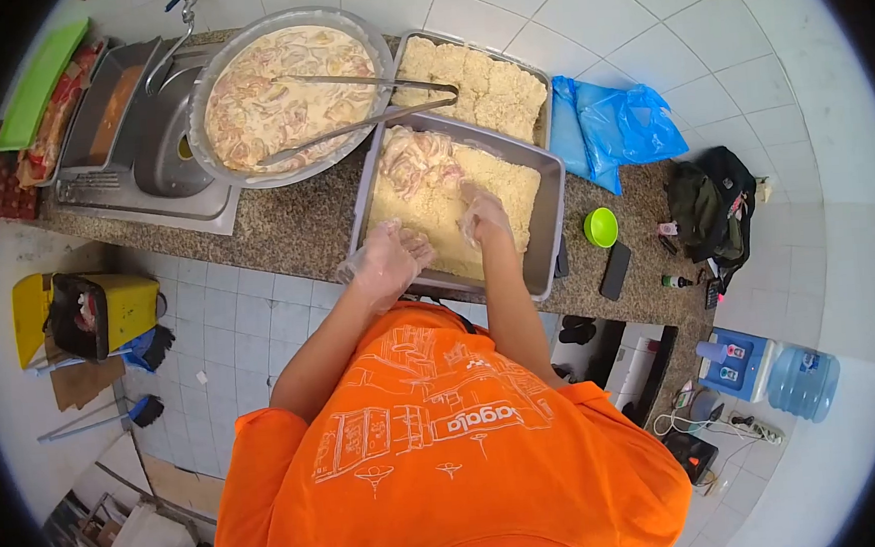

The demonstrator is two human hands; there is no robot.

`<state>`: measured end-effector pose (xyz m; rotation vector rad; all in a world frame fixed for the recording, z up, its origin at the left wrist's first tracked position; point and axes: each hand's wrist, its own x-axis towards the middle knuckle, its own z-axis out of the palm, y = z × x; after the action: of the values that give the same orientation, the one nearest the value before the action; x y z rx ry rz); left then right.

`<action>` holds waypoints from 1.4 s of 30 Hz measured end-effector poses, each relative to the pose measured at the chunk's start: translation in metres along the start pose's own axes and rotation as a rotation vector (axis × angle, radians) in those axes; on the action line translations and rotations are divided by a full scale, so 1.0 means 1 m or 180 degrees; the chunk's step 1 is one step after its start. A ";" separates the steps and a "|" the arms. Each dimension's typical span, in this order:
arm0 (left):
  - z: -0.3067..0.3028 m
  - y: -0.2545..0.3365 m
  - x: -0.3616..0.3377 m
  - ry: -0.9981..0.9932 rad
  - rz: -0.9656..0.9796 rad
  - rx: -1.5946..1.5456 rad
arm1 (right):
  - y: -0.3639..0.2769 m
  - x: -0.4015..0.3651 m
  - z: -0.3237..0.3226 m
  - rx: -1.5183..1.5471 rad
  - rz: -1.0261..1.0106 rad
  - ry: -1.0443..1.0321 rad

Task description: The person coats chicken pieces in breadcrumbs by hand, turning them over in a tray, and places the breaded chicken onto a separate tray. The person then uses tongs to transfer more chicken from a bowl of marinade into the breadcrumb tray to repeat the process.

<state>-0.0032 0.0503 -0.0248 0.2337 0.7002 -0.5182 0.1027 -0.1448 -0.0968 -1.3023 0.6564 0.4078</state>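
Observation:
My left hand (394, 258), in a clear plastic glove, is over the near left part of a deep grey tub (549, 264), its fingers stretched out. My right hand (486, 216), gloved too, is lower right of the raw meat pieces (419, 161), fingers apart at the pale crumb coating (507, 184). Neither hand visibly holds anything. The meat lies wet and pale pink at the tub's far left, on the crumbs. Behind stands a tray of crumb-coated pieces (481, 82). Metal tongs (349, 130) span from a large round basin (199, 138) of meat in creamy liquid to that tray.
On the granite counter (274, 228) are a blue plastic bag (629, 126), green bowl (601, 227), phone (615, 271) and dark backpack (719, 201). A sink (165, 155) lies left. A yellow bin (129, 310) stands on the floor, a water dispenser (738, 360) at right.

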 end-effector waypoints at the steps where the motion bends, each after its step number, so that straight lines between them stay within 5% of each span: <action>1: 0.005 0.000 -0.003 0.0068 -0.0006 -0.0042 | -0.002 -0.002 0.001 0.0177 -0.0035 0.0119; 5: 0.002 0.001 0.000 0.0085 0.0026 -0.0145 | 0.013 0.013 -0.025 0.0101 -0.0695 -0.0254; 10: 0.001 -0.003 0.002 0.0204 0.0125 -0.0093 | -0.043 -0.051 -0.018 -0.1550 -0.1043 0.0503; 16: -0.001 -0.004 0.003 0.0249 0.0261 -0.0017 | -0.087 -0.092 -0.035 -0.2992 -0.1427 0.0532; 20: 0.005 -0.004 -0.001 0.0327 0.0262 -0.0027 | -0.095 -0.102 -0.050 -0.2972 -0.1549 0.0411; 26: 0.003 -0.003 0.000 0.0272 0.0249 -0.0041 | -0.119 -0.138 -0.040 -0.2683 -0.0823 -0.0076; 32: 0.005 -0.005 -0.002 0.0309 0.0296 0.0088 | -0.107 -0.107 -0.062 -0.1565 -0.0779 -0.0092; 34: 0.001 -0.006 0.002 0.0343 0.0306 0.0035 | -0.105 -0.093 -0.078 -0.3029 -0.0987 0.0172; 38: 0.001 -0.006 0.004 0.0327 0.0392 0.0114 | -0.090 -0.083 -0.082 -0.3594 -0.1332 0.0305; 40: -0.003 -0.006 0.009 0.0314 0.0369 0.0082 | -0.087 -0.082 -0.075 -0.5155 -0.2579 -0.0137; 42: -0.004 -0.008 0.011 0.0311 0.0349 0.0039 | -0.086 -0.086 -0.060 -0.5155 -0.2498 -0.0224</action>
<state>-0.0026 0.0408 -0.0349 0.3089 0.7748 -0.4084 0.0784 -0.2154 0.0157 -2.8697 -0.4986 0.2784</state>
